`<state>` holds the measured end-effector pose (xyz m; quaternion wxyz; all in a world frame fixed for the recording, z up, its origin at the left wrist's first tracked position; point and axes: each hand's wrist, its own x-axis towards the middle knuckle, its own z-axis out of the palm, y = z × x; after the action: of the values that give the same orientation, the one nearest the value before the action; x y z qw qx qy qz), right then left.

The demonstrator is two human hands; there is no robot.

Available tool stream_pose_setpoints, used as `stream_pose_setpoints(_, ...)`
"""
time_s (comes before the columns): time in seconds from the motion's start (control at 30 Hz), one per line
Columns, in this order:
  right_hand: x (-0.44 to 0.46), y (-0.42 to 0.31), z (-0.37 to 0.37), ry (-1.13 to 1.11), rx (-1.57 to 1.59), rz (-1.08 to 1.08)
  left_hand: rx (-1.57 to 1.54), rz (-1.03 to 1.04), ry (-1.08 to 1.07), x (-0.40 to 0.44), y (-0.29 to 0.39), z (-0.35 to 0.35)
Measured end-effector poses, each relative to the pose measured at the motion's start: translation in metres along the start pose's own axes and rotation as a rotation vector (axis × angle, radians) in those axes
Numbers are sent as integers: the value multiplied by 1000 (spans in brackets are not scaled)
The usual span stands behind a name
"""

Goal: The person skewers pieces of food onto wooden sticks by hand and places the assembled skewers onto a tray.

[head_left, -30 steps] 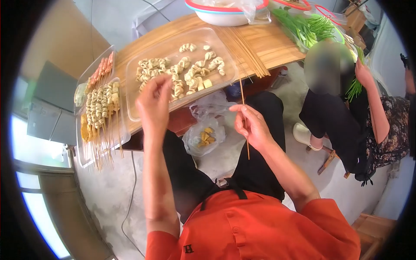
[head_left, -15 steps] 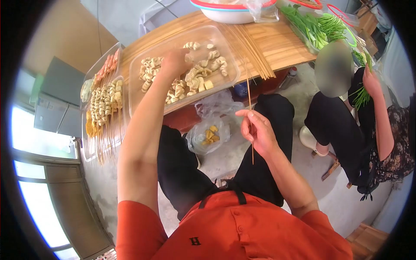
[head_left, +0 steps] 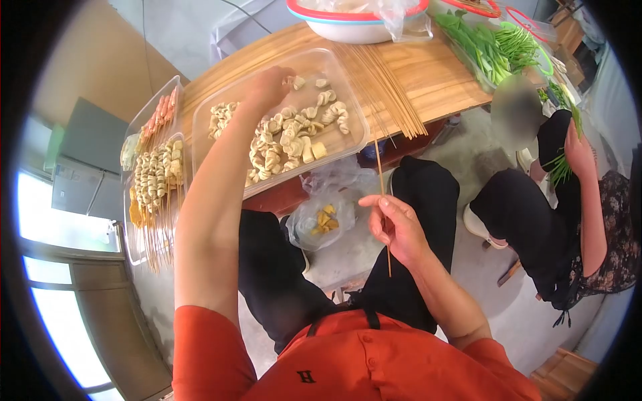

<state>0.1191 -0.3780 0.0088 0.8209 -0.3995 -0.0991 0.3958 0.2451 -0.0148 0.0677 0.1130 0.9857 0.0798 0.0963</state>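
Note:
My right hand (head_left: 400, 230) is closed, with thumb and fingers pinching a thin bamboo skewer (head_left: 380, 167) that stands nearly upright above my lap. No food shows on the skewer. My left hand (head_left: 271, 87) reaches into the far part of a clear plastic tray (head_left: 364, 127). Its fingers are curled at a pale tofu-skin knot (head_left: 298, 83), and the fingertips seem to grip it, though the back of the hand hides part of the grasp. Several more tofu-skin knots (head_left: 274, 144) lie heaped in the tray, partly behind my left forearm.
Loose skewers (head_left: 394, 93) lie right of the tray. At left, a container (head_left: 134, 250) holds loaded skewers (head_left: 154, 174). A red-rimmed basin (head_left: 354, 30) and leafy greens (head_left: 475, 53) stand farther back. Below hangs a plastic bag (head_left: 307, 224). At right, another person's hand (head_left: 580, 150) holds greens.
My left hand has moved slightly farther back in the tray, onto a knot there. My right hand still holds the skewer, a little lower in view. The whole view has shifted slightly.

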Motion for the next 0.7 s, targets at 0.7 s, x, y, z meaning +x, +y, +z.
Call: stream_pose_setpoints(0.7, -1, 3, 0, -8, -20, 10, -953, -377, -39, -7, -34, 0)
